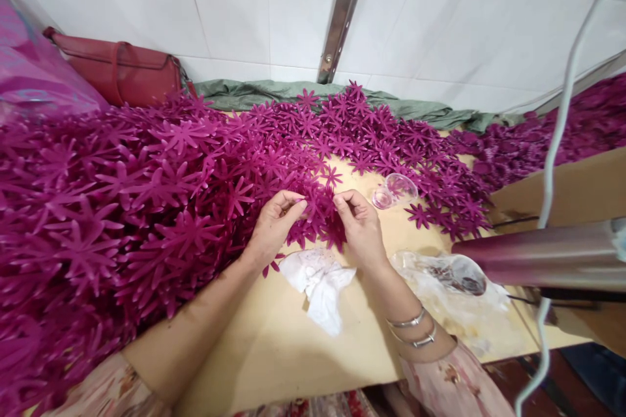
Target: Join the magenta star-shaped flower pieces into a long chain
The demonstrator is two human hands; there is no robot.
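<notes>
My left hand (274, 225) is closed in a pinch, with a bit of magenta petal showing at the thumb tip. Opposite it, my right hand (360, 227) pinches too, its fingertips against a magenta flower piece (317, 207) between the hands. Which petals belong to the held piece is hard to tell against the flowers behind. A great heap of magenta artificial flower pieces (180, 182), with several narrow petals each, rises to the left and runs on behind my hands. Below them a crumpled white cloth (317, 283) lies on the tan tabletop (274, 339).
A small clear plastic cup (398, 190) lies beyond my right hand. To the right are a crumpled plastic bag (452, 277), a metal cylinder (542, 254) and a hanging white cable (557, 137). A red handbag (120, 68) rests at the back left against the tiled wall (235, 6).
</notes>
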